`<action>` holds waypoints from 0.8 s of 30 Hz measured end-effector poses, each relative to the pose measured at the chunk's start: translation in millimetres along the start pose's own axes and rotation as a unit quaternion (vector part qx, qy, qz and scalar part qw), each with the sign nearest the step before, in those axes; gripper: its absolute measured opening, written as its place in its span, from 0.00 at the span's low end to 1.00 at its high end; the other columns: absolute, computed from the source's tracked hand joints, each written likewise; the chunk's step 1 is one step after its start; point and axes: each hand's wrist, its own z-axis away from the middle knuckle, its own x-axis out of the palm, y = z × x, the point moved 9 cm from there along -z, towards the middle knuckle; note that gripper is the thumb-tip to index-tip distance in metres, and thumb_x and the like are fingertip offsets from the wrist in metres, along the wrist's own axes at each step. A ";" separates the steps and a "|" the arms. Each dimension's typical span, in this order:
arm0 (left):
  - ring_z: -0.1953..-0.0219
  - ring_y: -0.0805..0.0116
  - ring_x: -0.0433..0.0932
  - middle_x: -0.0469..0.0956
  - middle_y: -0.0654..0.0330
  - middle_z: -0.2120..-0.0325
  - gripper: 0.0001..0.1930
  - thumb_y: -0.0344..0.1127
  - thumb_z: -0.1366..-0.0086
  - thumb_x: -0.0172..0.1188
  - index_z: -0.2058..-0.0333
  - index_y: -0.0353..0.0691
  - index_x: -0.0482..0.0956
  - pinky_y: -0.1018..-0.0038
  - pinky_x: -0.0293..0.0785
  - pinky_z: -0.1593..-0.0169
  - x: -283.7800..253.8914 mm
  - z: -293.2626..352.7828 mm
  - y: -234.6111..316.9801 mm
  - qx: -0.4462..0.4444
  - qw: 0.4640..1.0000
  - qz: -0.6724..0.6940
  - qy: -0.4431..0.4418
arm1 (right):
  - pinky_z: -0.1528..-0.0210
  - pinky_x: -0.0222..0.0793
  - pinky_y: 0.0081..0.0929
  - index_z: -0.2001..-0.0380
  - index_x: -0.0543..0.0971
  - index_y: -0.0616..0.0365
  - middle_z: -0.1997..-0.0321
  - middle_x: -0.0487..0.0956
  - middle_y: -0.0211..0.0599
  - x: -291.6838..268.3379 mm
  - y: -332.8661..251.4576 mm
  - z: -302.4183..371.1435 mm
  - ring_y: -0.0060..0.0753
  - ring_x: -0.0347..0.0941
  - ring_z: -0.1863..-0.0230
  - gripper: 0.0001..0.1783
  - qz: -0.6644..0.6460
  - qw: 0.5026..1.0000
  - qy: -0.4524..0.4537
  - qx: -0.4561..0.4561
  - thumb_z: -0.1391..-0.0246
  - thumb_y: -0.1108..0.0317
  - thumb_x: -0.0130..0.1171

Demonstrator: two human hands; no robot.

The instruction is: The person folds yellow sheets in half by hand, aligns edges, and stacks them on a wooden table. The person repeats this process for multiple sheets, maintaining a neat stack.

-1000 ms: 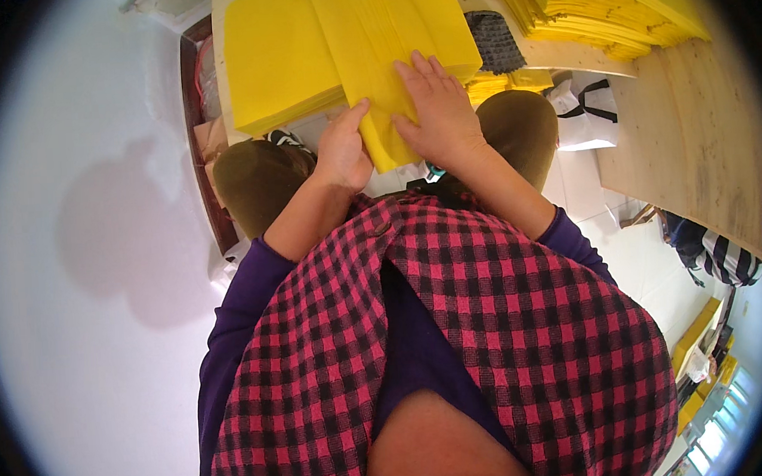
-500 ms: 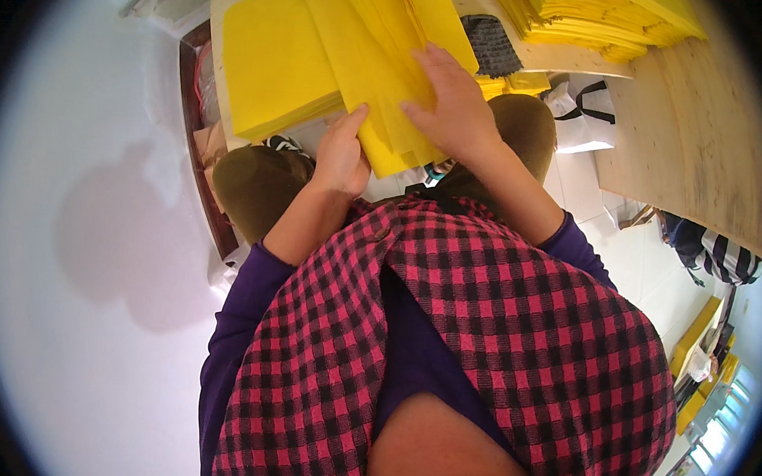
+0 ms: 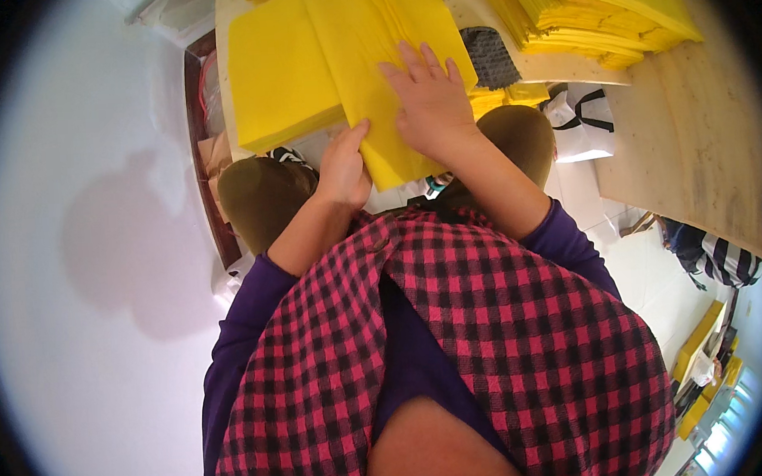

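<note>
A stack of yellow sheets (image 3: 389,56) lies at the near edge of a pale worktop (image 3: 553,61), its near corner jutting over the edge toward the person. The right hand (image 3: 430,106) lies flat on top of the stack, fingers spread and pressing down, not closed around anything. The left hand (image 3: 343,167) pinches the near left edge of the stack, thumb on top and the other fingers hidden underneath. A second yellow stack (image 3: 273,71) sits just beside it on the left, touching it. A dark mesh pad (image 3: 488,56) lies to the right, and beyond that a tall fanned pile of yellow sheets (image 3: 593,11). A plywood board (image 3: 695,144) runs along the right side. Under the worktop edge the person's 2 knees in brown trousers show, with a white bag with black straps (image 3: 577,124) next to the right knee. The floor on the left is pale and bare.

Against 0.5 seconds ago, the right hand has slid slightly further up the stack, and the left thumb now sits on the sheet edge.
</note>
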 end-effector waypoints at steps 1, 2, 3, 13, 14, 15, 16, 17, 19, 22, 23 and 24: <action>0.51 0.59 0.73 0.72 0.52 0.51 0.17 0.36 0.31 0.46 0.48 0.31 0.67 0.64 0.69 0.46 -0.1 0.0 0.2 0.000 1.000 0.013 0.004 | 0.32 0.38 0.54 0.38 0.62 0.48 0.30 0.53 0.46 -0.4 7.3 -0.1 0.51 0.45 0.29 0.33 -0.003 1.000 0.004 0.012 0.51 0.64 0.53; 0.52 0.59 0.73 0.73 0.52 0.53 0.16 0.35 0.32 0.47 0.50 0.30 0.68 0.65 0.70 0.48 -1.4 0.4 0.3 -0.001 1.000 0.024 0.015 | 0.32 0.38 0.53 0.38 0.62 0.48 0.30 0.53 0.46 -0.9 15.2 0.6 0.50 0.46 0.29 0.33 -0.004 1.000 0.007 0.023 0.51 0.64 0.53; 0.52 0.59 0.73 0.73 0.52 0.53 0.16 0.35 0.32 0.47 0.50 0.30 0.68 0.65 0.70 0.48 -0.5 1.0 0.1 -0.003 1.000 0.024 0.010 | 0.32 0.40 0.51 0.38 0.62 0.49 0.31 0.54 0.46 -1.9 24.4 2.5 0.49 0.46 0.29 0.33 -0.031 0.999 0.012 0.034 0.51 0.64 0.52; 0.51 0.61 0.73 0.73 0.53 0.52 0.17 0.37 0.31 0.47 0.49 0.31 0.68 0.66 0.69 0.47 -4.7 1.0 -1.9 -0.010 1.000 -0.001 0.015 | 0.34 0.51 0.36 0.40 0.62 0.58 0.35 0.60 0.53 -6.9 121.2 32.8 0.48 0.56 0.34 0.34 -0.271 0.949 0.077 0.141 0.51 0.63 0.56; 0.52 0.61 0.73 0.73 0.54 0.53 0.17 0.37 0.31 0.47 0.50 0.31 0.68 0.67 0.69 0.47 -3.6 1.1 -1.3 -0.005 1.000 0.009 0.012 | 0.35 0.52 0.35 0.40 0.62 0.59 0.35 0.61 0.53 -5.6 128.0 33.5 0.48 0.57 0.34 0.34 -0.273 0.946 0.077 0.156 0.51 0.62 0.56; 0.51 0.61 0.73 0.73 0.54 0.53 0.17 0.37 0.31 0.47 0.50 0.31 0.68 0.67 0.69 0.47 -3.9 1.4 -1.8 -0.007 1.000 0.007 0.015 | 0.35 0.52 0.35 0.41 0.63 0.59 0.36 0.61 0.53 -6.4 131.4 33.3 0.48 0.57 0.35 0.33 -0.279 0.945 0.083 0.151 0.50 0.62 0.57; 0.51 0.61 0.73 0.73 0.54 0.53 0.17 0.37 0.31 0.47 0.50 0.31 0.68 0.67 0.69 0.47 -3.6 2.0 -1.7 -0.006 1.000 0.007 0.016 | 0.35 0.53 0.35 0.41 0.64 0.59 0.36 0.62 0.52 -7.1 135.4 34.1 0.48 0.58 0.35 0.33 -0.286 0.942 0.086 0.154 0.50 0.61 0.57; 0.51 0.61 0.73 0.73 0.54 0.52 0.18 0.37 0.31 0.47 0.49 0.31 0.68 0.67 0.69 0.47 -2.1 2.4 -0.8 -0.003 1.000 0.008 0.009 | 0.35 0.53 0.35 0.42 0.65 0.59 0.36 0.63 0.52 -8.1 138.9 34.5 0.47 0.58 0.35 0.32 -0.294 0.939 0.089 0.156 0.49 0.60 0.58; 0.51 0.61 0.73 0.73 0.53 0.52 0.18 0.38 0.32 0.47 0.48 0.31 0.67 0.67 0.69 0.47 -2.8 3.7 -0.9 -0.008 1.000 0.007 0.014 | 0.36 0.55 0.35 0.43 0.66 0.59 0.38 0.65 0.51 -12.7 145.4 36.0 0.48 0.59 0.36 0.31 -0.303 0.932 0.106 0.166 0.49 0.60 0.59; 0.50 0.60 0.73 0.73 0.53 0.52 0.19 0.38 0.32 0.48 0.48 0.32 0.67 0.66 0.69 0.46 -3.5 1.6 -1.9 -0.018 1.000 0.012 0.022 | 0.37 0.57 0.34 0.47 0.71 0.59 0.41 0.68 0.50 -23.5 151.7 36.5 0.48 0.62 0.38 0.27 -0.295 0.929 0.142 0.170 0.49 0.61 0.60; 0.50 0.60 0.73 0.73 0.53 0.52 0.19 0.38 0.32 0.48 0.48 0.32 0.68 0.66 0.69 0.46 -4.8 1.8 -3.9 -0.025 0.999 0.015 0.028 | 0.38 0.58 0.34 0.49 0.72 0.59 0.42 0.69 0.50 -26.2 153.0 39.1 0.48 0.63 0.38 0.25 -0.289 0.929 0.152 0.175 0.50 0.61 0.61; 0.50 0.60 0.73 0.73 0.54 0.51 0.19 0.38 0.32 0.48 0.48 0.32 0.68 0.66 0.69 0.45 -4.6 1.6 -4.9 -0.028 0.999 0.024 0.025 | 0.39 0.59 0.34 0.50 0.73 0.58 0.43 0.70 0.50 -31.5 150.2 41.3 0.48 0.64 0.40 0.24 -0.292 0.929 0.170 0.152 0.50 0.62 0.61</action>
